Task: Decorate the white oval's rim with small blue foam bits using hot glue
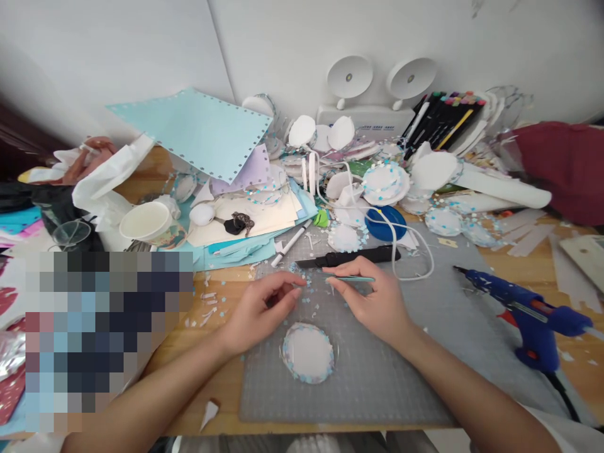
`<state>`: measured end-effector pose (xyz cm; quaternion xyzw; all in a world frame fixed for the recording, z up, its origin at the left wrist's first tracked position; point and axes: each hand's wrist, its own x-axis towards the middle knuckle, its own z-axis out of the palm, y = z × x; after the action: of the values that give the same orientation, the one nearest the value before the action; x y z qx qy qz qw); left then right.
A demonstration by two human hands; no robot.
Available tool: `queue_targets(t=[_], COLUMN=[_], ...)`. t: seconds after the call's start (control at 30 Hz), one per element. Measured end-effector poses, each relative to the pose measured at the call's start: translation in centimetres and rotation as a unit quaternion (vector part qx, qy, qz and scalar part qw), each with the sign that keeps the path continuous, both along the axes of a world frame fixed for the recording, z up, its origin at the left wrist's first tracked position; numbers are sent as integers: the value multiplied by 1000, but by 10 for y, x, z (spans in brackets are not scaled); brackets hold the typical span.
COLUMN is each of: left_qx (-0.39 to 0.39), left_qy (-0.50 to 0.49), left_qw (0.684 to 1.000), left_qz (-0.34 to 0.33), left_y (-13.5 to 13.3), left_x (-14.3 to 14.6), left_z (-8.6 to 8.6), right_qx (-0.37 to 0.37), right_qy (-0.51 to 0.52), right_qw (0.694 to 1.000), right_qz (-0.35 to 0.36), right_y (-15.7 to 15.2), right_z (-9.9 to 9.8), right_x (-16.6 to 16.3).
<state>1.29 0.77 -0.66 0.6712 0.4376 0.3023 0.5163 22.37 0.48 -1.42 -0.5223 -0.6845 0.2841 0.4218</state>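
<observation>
Two bare hands work close together above a gray cutting mat [377,393] in the head camera's view. The right hand [372,307] pinches slim teal tweezers [352,278]; the left hand [268,308] curls thumb and forefinger close, though whether they grip anything cannot be told. A white disc [308,353] trimmed with blue stars lies on the mat, nearer the wearer. A dropped wrist could disturb that trim, and a forward reach could brush the black utility knife [356,257] just beyond the fingers. The mat's front edge runs near the disc; bare mat opens rightward, toward a blue glue gun [531,314].
</observation>
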Motion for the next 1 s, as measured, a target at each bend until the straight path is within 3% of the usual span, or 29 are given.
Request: queue_targets(t=[0.3, 0.47, 0.67, 1.0], left_qx=[8, 8, 1, 51], left_qy=[6, 5, -14, 16], left_qw=[1000, 1000, 1000, 998], left_qz=[4, 9, 2, -23], left_y=[-1, -1, -1, -1], left_x=[0, 0, 1, 0], left_z=[-2, -3, -1, 1], right_qx=[-10, -67, -149, -177], right_qy=[17, 143, 262, 264], right_qw=[999, 986, 953, 947], right_qz=[-27, -44, 13, 48], right_y=[0, 1, 1, -4], right_z=[4, 8, 6, 7], right_x=[-5, -2, 3, -2])
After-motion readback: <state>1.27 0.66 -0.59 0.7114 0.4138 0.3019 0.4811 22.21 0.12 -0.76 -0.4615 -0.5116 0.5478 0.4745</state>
